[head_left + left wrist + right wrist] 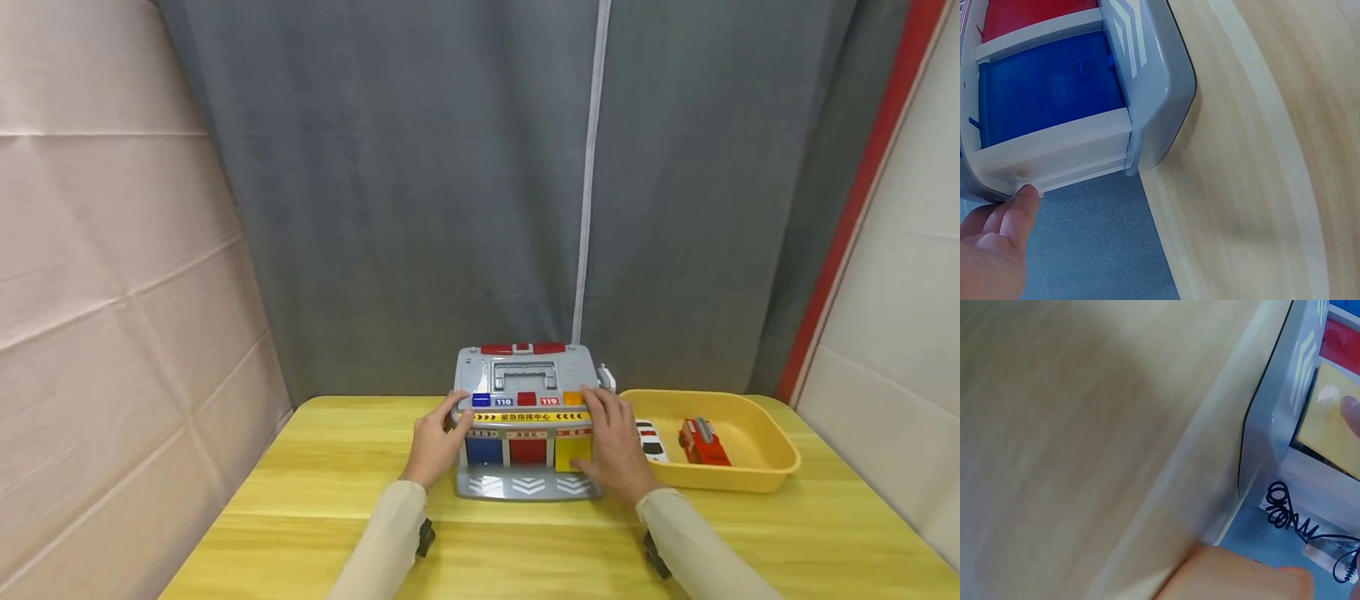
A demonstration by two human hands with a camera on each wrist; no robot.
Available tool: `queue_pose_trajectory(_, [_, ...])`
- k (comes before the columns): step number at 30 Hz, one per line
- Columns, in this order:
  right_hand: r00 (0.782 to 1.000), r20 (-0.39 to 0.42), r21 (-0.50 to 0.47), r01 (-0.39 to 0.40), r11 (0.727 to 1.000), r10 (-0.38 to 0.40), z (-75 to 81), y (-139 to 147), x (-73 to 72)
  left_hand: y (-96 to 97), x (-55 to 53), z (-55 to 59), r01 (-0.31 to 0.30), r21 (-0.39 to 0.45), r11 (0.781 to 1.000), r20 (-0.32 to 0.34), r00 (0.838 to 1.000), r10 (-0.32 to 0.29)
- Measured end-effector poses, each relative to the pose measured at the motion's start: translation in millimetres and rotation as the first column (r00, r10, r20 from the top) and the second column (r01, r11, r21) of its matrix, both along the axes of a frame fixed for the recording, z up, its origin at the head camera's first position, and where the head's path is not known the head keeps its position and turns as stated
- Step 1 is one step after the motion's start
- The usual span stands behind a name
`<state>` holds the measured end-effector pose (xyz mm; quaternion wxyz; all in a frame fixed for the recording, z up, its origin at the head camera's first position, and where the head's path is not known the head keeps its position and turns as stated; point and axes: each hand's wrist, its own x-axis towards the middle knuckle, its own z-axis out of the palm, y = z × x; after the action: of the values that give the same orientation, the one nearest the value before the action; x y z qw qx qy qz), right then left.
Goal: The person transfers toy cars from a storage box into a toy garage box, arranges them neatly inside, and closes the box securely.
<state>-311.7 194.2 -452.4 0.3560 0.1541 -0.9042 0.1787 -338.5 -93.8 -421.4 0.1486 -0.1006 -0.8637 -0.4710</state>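
A grey toy garage (525,486) stands on the table, its blue, red and yellow doors toward me. My left hand (437,442) grips the roof's left front corner, thumb in front and fingers at the side. The left wrist view shows those fingertips (1022,209) against the side wall beside the blue door (1050,87). At the right end, my right hand (618,442) holds the roof edge with its fingers, while the thumb presses the yellow door (567,454). A dark gap shows along that door's edge in the right wrist view.
Right of the garage, a yellow tray (750,479) contains a red toy fire truck (703,443) and a white toy car (651,442). A black coiled cord (1282,506) hangs at the garage's right side. A grey curtain (420,208) rises behind the wooden table (337,475).
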Motion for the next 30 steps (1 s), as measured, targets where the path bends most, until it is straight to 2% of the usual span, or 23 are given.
queue_pose_trajectory(7, [0.999,-0.030,0.024,-0.014,1.000,0.015,1.7,1.5,-1.1,0.9,0.2,2.8,0.008,0.012,1.000,-0.044,0.999,-0.007])
queue_pose_trajectory(15, [0.997,-0.074,0.040,-0.003,0.999,0.006,1.1,1.6,-4.4,1.4,-1.3,3.7,-0.004,-0.004,1.000,-0.026,1.000,0.004])
queue_pose_trajectory(22, [0.997,-0.082,0.049,0.008,0.999,-0.004,-1.0,0.1,-7.4,1.7,0.4,5.0,-0.010,-0.005,1.000,0.021,1.000,0.010])
queue_pose_trajectory(30, [0.990,-0.139,0.067,0.021,0.998,-0.012,-4.9,-0.4,-9.3,0.8,1.1,1.9,-0.006,-0.003,1.000,0.006,1.000,0.006])
